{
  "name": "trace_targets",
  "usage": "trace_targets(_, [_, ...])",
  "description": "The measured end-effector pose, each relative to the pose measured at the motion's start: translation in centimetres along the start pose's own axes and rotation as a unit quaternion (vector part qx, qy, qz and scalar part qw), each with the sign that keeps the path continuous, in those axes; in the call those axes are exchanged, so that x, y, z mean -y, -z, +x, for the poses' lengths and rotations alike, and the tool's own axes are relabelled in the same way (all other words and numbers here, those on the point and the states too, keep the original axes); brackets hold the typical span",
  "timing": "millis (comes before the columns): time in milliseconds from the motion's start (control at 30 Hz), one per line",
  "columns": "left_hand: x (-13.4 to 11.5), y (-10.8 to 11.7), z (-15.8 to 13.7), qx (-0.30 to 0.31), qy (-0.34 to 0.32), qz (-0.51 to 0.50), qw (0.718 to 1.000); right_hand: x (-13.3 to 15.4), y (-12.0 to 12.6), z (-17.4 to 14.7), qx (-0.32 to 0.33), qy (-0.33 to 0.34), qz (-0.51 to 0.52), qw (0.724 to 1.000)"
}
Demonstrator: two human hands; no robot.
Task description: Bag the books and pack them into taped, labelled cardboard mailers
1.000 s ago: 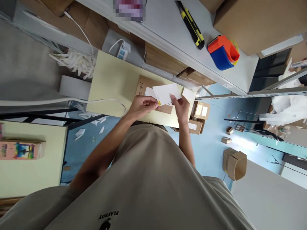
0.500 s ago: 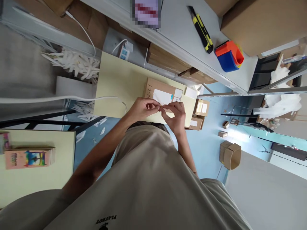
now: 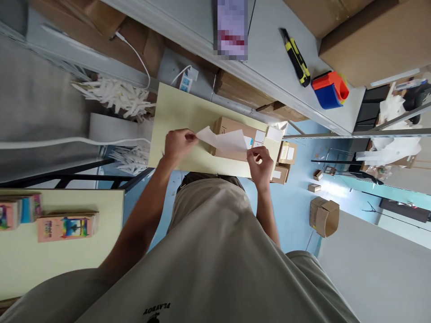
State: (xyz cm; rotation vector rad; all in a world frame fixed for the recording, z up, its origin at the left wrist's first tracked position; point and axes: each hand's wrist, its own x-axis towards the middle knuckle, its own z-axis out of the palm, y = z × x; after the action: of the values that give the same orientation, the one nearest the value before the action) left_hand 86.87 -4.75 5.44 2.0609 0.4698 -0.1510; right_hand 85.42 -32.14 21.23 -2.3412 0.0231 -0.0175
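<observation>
A thin, whitish, see-through sheet [image 3: 231, 141] stretches between my two hands above a cardboard box. My left hand [image 3: 181, 142] pinches its narrower left end, while my right hand [image 3: 260, 162] pinches the lower right corner of its wider part. Whether the narrow and wide parts are one piece or two overlapping ones, I cannot tell. Beneath lies the brown cardboard box [image 3: 221, 126], bearing a white label [image 3: 248, 142] that the sheet partly covers. The box rests on a pale yellow table [image 3: 178, 107].
On the grey shelf [image 3: 266, 49] lie a yellow-black utility knife [image 3: 296, 58] and a red-blue tape dispenser [image 3: 330, 89]. Paper strips [image 3: 114, 96] are heaped at left, near a power strip [image 3: 186, 82]. Books [image 3: 67, 226] lie on another table; an open carton [image 3: 323, 217] stands on the floor.
My hands, close together before, have moved apart, left hand leftward and right hand slightly right. The sheet now spreads out between them. The whole view has shifted a little.
</observation>
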Motion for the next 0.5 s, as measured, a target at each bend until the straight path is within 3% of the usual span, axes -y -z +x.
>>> trace_targets(67, [1.9,2.7,1.6,-0.049,0.071,0.049,0.995,0.7,-0.1,-0.1,-0.017,-0.023,0.026,0.999])
trace_targets(167, [4.4,7.6,4.0,-0.107,0.184,0.150,0.965,1.6,-0.7,-0.1,-0.028,-0.042,0.056,0.997])
trace_targets(233, [5.8,10.8,5.7,-0.139,0.226,0.163,0.950,1.9,-1.2,-0.2,-0.027,-0.052,0.078,0.995])
trace_targets(367, [8.0,15.1,9.0,-0.137,0.214,0.113,0.961,2.1,-1.9,-0.2,-0.009,-0.082,0.088,0.993])
trace_targets(433, [8.8,15.9,10.3,-0.137,0.196,0.094,0.966,2.1,-2.1,-0.3,-0.006,-0.093,0.086,0.992])
trace_targets(500, [9.0,15.6,11.2,-0.130,0.136,0.037,0.981,1.8,-2.2,-0.4,-0.021,-0.100,0.084,0.991])
